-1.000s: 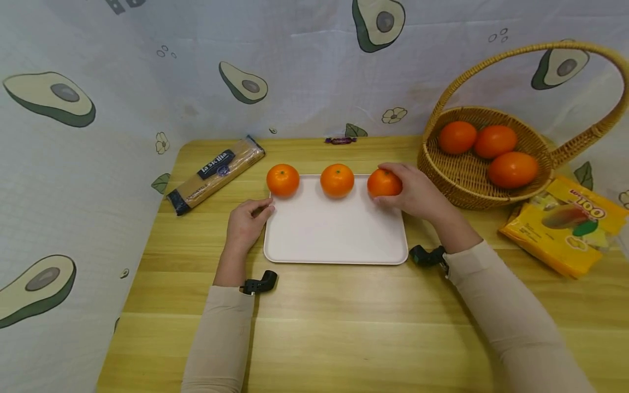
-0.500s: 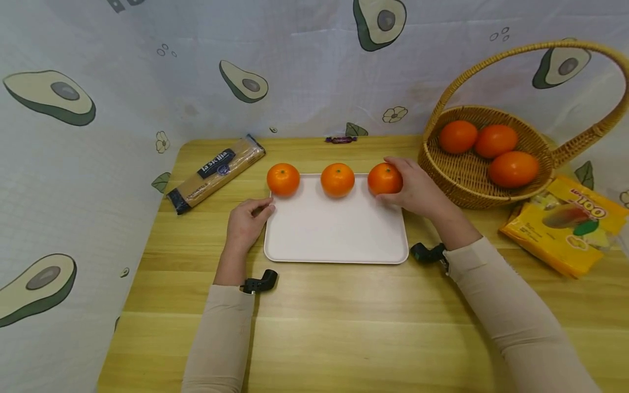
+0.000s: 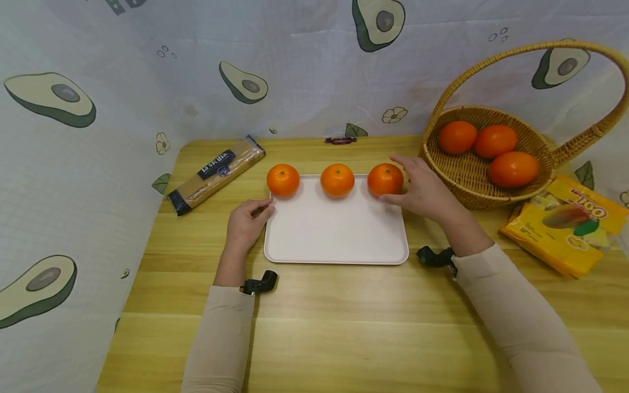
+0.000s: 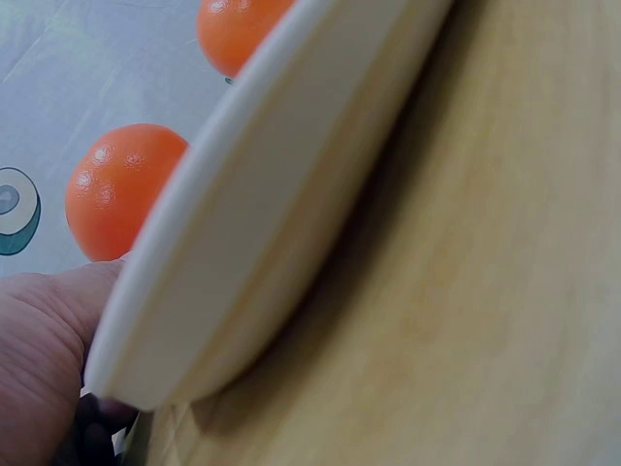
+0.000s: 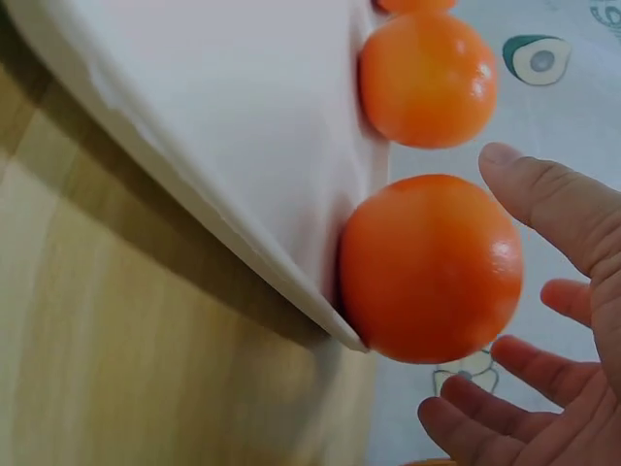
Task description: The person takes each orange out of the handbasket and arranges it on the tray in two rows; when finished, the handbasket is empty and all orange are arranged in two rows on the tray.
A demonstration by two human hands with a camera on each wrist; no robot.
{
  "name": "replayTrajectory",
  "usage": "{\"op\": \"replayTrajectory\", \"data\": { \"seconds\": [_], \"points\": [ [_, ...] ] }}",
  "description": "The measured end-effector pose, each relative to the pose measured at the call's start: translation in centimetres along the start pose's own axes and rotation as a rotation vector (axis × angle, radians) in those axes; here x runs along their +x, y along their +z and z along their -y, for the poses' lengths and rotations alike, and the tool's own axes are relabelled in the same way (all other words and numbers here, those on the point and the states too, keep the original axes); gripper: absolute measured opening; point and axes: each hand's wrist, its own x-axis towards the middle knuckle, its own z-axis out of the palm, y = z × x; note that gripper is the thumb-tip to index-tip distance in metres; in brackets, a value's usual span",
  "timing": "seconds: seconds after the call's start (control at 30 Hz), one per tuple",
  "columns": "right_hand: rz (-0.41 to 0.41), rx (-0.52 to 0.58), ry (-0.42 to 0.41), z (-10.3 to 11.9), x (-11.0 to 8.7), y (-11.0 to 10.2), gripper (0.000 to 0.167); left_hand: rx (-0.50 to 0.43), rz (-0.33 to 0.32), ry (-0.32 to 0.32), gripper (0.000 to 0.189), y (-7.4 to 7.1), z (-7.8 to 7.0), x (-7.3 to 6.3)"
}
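Note:
Three oranges stand in a row along the far edge of a white tray (image 3: pixel 334 234): a left orange (image 3: pixel 283 180), a middle orange (image 3: pixel 337 180) and a right orange (image 3: pixel 385 180). My left hand (image 3: pixel 244 226) grips the tray's left edge near the far corner, its thumb at the rim; in the left wrist view most of its fingers are hidden. Beside the right orange, my right hand (image 3: pixel 426 191) is spread with thumb and fingers apart. In the right wrist view a gap shows between this hand (image 5: pixel 553 340) and the right orange (image 5: pixel 432 269).
A wicker basket (image 3: pixel 462 185) with a tall handle holds three orange-red fruits (image 3: pixel 495 141) at the back right. Near it lies a yellow mango-print packet (image 3: pixel 565 229). A pasta pack (image 3: pixel 216 174) lies back left, and a purple-wrapped candy (image 3: pixel 340 140) at the back edge.
My right hand has let go of the right orange and drawn back slightly to the right, its fingers spreading. The left hand and the tray have stayed in place.

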Motion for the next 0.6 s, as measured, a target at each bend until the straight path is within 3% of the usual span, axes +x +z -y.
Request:
{"op": "replayTrajectory", "data": {
  "seconds": [0.33,0.6],
  "points": [
    [-0.099,-0.048,-0.088,-0.5,-3.1,-3.1,0.091,0.000,0.001,0.000,0.031,0.1,0.1,0.0],
    [-0.078,-0.215,-0.041,-3.1,-4.3,-7.1,0.089,0.024,-0.009,-0.004,0.031,0.1,-0.1,0.0]
  ]
}}
